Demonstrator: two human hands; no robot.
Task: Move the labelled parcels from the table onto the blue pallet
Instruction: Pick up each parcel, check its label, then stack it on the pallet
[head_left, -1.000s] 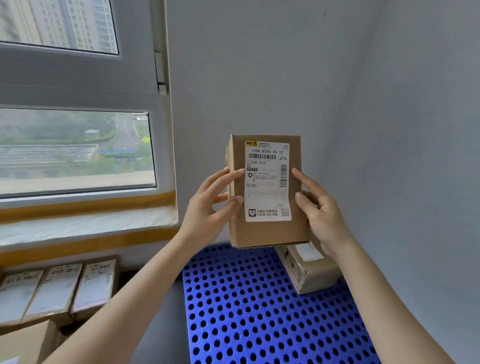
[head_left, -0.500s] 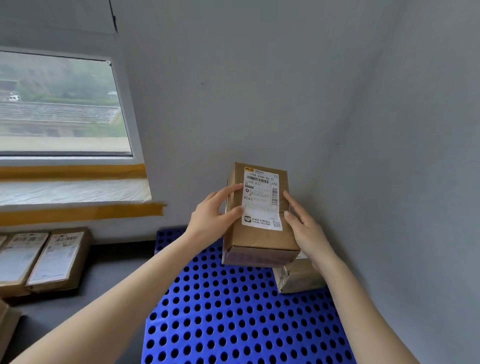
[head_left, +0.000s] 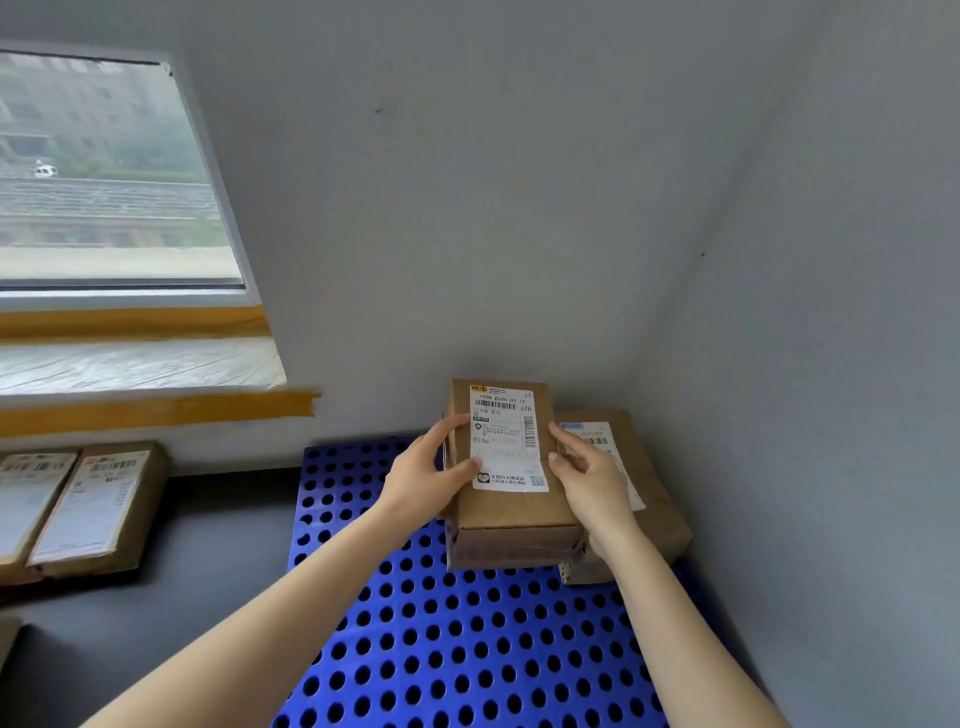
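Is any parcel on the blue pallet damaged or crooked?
Nothing serious. The parcel held in both hands looks intact. The second parcel beside it in the corner has a wrinkled, dented near end with rough tape, and it lies slightly askew on the pallet.

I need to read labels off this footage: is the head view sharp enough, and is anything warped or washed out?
Head view: the held parcel label's large print is legible, its fine print soft; the parcels at left are smeared; wide-angle bending tilts the window; flat daylight, no glare.
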